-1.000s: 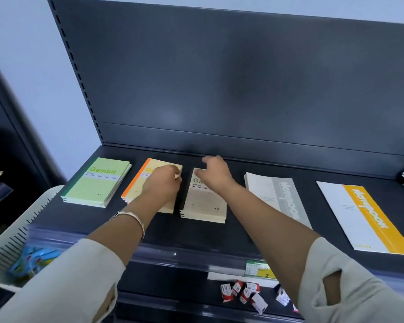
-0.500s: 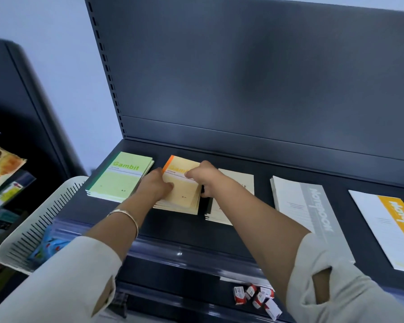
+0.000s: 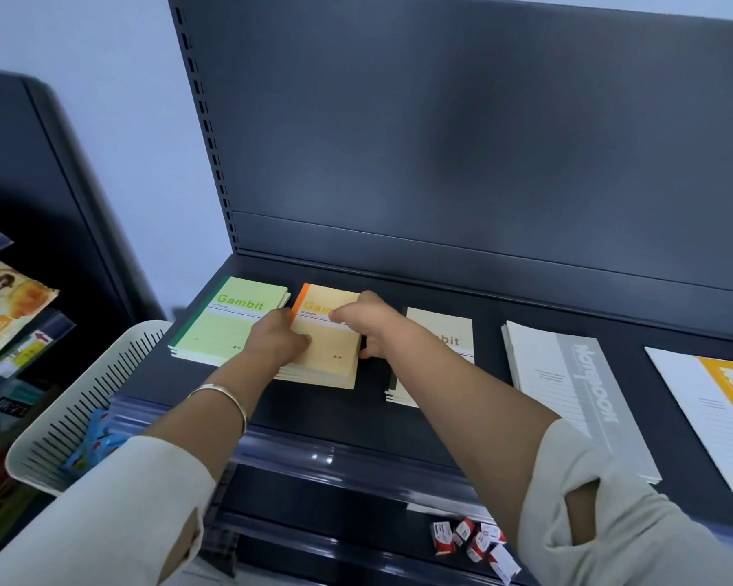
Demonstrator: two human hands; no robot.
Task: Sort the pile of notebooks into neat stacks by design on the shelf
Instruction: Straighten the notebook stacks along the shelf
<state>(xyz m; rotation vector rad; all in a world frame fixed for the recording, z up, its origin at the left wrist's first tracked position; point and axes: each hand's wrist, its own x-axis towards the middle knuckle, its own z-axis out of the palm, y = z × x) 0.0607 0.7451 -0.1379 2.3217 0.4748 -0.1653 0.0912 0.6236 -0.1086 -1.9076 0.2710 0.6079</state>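
Five stacks lie in a row on the dark shelf [image 3: 356, 420], which runs across the middle of the frame below a tall dark back panel [image 3: 441, 141]. At the left end sits the green Gambit stack [image 3: 229, 323], its edges squared. Just right of it is the orange-spined Gambit stack [image 3: 329, 357], with both hands on it. The left hand [image 3: 276, 342] has its fingers curled against the stack's left edge, its thumb lying on the cover. The right hand [image 3: 371, 327] grips the right edge, fingers bent over the top near the title and the thumb down the side. The lower notebooks of this stack stick out a little at the near left corner.

Right of centre lies the beige Gambit stack [image 3: 441, 327], partly hidden by the right forearm and apart from the orange-spined one. Further right lie the larger grey notebooks [image 3: 568, 395], and at the right edge of the frame the yellow-banded notebooks [image 3: 703, 408], cut off by the border.

A thin bracelet [image 3: 225, 397] circles the left wrist. A white slotted basket [image 3: 81, 399] stands at the lower left, beside the shelf's left end, with blue packets inside. Small red-and-white boxes [image 3: 470, 539] lie on the level below, at bottom centre. Magazines [image 3: 5, 306] fill a rack at the left edge
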